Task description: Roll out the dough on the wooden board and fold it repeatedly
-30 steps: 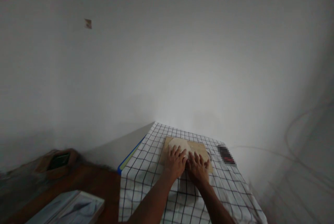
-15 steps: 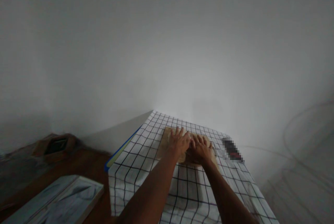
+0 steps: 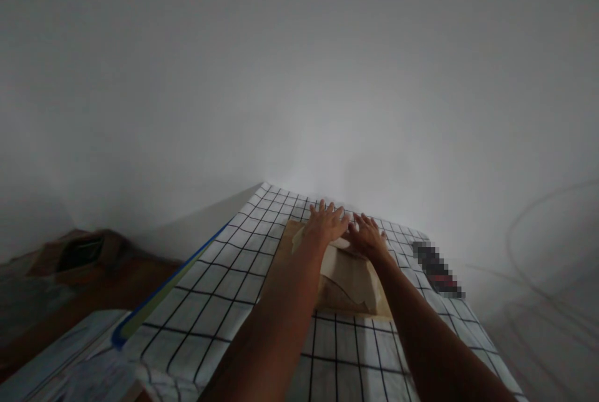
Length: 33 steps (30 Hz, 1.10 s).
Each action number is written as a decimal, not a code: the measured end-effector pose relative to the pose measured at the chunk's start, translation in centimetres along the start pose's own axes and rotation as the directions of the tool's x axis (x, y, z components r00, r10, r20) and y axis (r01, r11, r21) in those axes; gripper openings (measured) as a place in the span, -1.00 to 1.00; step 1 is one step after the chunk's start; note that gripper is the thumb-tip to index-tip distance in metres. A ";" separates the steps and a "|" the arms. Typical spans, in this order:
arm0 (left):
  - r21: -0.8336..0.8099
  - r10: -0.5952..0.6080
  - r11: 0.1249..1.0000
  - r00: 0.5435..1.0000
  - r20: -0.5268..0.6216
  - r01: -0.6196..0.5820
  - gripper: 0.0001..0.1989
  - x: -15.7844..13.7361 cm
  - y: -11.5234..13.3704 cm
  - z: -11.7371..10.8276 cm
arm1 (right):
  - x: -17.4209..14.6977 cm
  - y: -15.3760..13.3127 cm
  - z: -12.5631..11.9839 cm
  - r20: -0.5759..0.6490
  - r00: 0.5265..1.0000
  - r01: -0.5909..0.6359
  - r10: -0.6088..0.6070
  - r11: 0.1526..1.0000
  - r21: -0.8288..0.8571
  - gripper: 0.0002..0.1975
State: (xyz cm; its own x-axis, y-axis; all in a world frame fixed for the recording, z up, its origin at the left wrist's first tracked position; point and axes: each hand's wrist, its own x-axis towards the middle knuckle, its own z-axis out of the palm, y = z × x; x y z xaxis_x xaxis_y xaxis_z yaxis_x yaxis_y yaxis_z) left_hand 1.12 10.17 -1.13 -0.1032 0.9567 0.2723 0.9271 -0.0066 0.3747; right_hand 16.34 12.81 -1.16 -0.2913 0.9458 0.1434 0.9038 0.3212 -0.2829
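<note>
Both my hands reach out to the far part of a brown board (image 3: 276,264), which lies flat. On the board spreads a thin pale sheet (image 3: 349,271) with an uneven edge; it looks like dough, though its kind is not certain. My left hand (image 3: 327,224) is palm down over the sheet's far side, fingers spread. Close beside it, my right hand (image 3: 368,236) is also open, its fingers pointing away from me. Whether the palms press on the sheet or hover just above it, I cannot tell. My forearms cover parts of the board.
A white cloth with black checks (image 3: 219,277) covers the table, which stands against a pale wall (image 3: 299,77). A dark pixelated item (image 3: 437,269) lies on the right. Down to the left are an open cardboard box (image 3: 84,252) and a pale flat panel (image 3: 60,352).
My hands have moved forward, away from me, toward the board's far edge. More of the pale sheet shows between my forearms. The table appears larger in view.
</note>
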 end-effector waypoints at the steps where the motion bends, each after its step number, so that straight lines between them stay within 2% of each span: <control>1: -0.006 -0.001 1.000 1.000 0.002 0.001 -0.39 0.5 0.0 0.0 | 0.6 0.2 0.1 0.003 1.000 0.000 0.000 1.000 -0.006 -0.39; 9: -0.007 -0.030 1.000 0.999 -0.011 0.030 -0.37 3.4 -0.2 0.5 | 4.1 1.2 0.7 0.050 0.998 0.034 -0.033 0.999 -0.036 -0.38; 16: 0.034 -0.040 0.999 0.999 -0.017 0.040 -0.38 3.8 -0.3 0.9 | 4.6 1.5 0.7 0.090 0.990 0.116 -0.107 0.987 -0.113 -0.42; 21: 0.079 -0.038 0.996 0.999 -0.003 0.038 -0.41 2.5 0.0 0.4 | 3.0 0.9 0.2 0.123 0.974 0.213 -0.192 0.957 -0.196 -0.51; 24: 0.094 -0.028 0.995 1.000 -0.013 0.029 -0.41 1.4 0.1 0.0 | 1.5 0.5 -0.3 0.124 0.971 0.230 -0.206 0.945 -0.233 -0.50; 33: 0.087 -0.044 0.995 0.997 -0.061 0.050 -0.46 -2.9 0.8 -0.8 | -3.7 -1.0 -1.4 0.058 0.990 0.141 -0.130 0.945 -0.294 -0.53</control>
State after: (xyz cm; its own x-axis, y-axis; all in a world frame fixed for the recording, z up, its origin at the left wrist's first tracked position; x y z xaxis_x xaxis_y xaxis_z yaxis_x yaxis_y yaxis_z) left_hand 1.91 7.19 -0.88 -0.1661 0.9363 0.3093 0.9488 0.0662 0.3089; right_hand 16.93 8.86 -0.05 -0.4236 0.8974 0.1237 0.9055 0.4230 0.0321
